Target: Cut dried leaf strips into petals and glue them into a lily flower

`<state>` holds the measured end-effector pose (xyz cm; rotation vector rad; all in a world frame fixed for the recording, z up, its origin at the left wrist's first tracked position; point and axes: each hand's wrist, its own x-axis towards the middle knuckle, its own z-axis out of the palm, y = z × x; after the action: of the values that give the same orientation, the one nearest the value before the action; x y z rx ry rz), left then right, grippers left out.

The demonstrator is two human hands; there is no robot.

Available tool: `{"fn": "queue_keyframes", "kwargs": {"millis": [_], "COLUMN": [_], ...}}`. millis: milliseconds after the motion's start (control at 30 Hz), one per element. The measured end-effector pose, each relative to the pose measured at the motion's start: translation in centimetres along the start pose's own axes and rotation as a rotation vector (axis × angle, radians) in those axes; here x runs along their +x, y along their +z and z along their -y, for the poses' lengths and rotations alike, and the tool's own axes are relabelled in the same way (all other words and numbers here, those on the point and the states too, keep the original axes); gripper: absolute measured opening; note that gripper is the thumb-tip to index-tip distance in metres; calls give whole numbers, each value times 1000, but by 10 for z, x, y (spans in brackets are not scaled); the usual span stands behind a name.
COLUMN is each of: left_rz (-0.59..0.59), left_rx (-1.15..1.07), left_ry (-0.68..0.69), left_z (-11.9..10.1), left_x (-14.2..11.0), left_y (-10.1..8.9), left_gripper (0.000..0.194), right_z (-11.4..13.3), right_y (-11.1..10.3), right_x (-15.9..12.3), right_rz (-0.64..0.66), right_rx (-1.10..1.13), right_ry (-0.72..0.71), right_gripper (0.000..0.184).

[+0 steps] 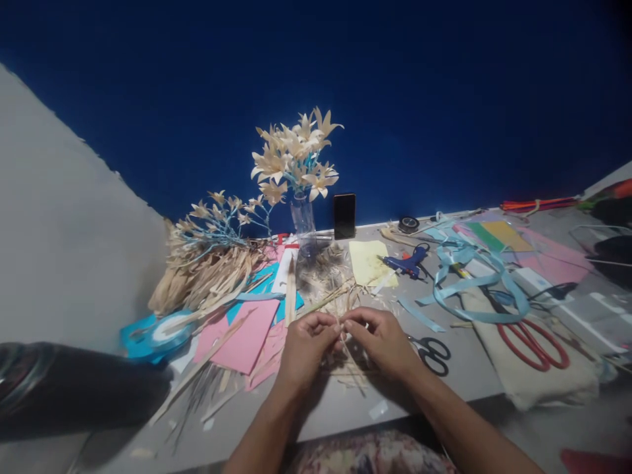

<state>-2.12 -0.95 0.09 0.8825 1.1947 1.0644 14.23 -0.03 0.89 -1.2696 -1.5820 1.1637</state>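
Observation:
Close together above the front of the table, my left hand (pixel 307 347) and my right hand (pixel 382 341) meet at the fingertips. Both are closed in a pinch on a thin pale strip (pixel 345 331), mostly covered by my fingers; its exact material cannot be made out. Dried plant scraps (pixel 320 283) lie behind and beneath the hands. Just right of my right hand rest black-handled scissors (pixel 434 355), their blades partly hidden. Beyond my hands, a clear vase (pixel 303 224) holds cream handmade flowers (pixel 296 151) with light blue stems.
Left are dried husks (pixel 197 280), a blue ribbon roll (pixel 170 328), pink sheets (pixel 247 336) and a dark cylinder (pixel 83 388). A phone (pixel 344 216) stands at the back. Right are a blue glue gun (pixel 407 262), loose blue ribbon (pixel 478 316) and red-handled scissors (pixel 536 355).

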Motion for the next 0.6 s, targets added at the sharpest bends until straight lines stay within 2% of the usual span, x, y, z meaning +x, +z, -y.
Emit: {"fn": "queue_keyframes", "kwargs": {"millis": [167, 367, 600], "left_rz": [7, 19, 27], "left_rx": [223, 412, 488], "left_ry": [25, 111, 116], "left_z": [0, -3, -1], "left_x": [-3, -7, -9], "left_y": [3, 10, 13], "left_gripper": [17, 20, 18], "right_z": [-3, -4, -5], "right_y": [3, -5, -9], "right_x": [-3, -6, -6], "right_rz": [-16, 0, 47], "right_rx": [-96, -202, -263], "right_ry": [-18, -53, -12], "right_gripper": [18, 18, 16]}}
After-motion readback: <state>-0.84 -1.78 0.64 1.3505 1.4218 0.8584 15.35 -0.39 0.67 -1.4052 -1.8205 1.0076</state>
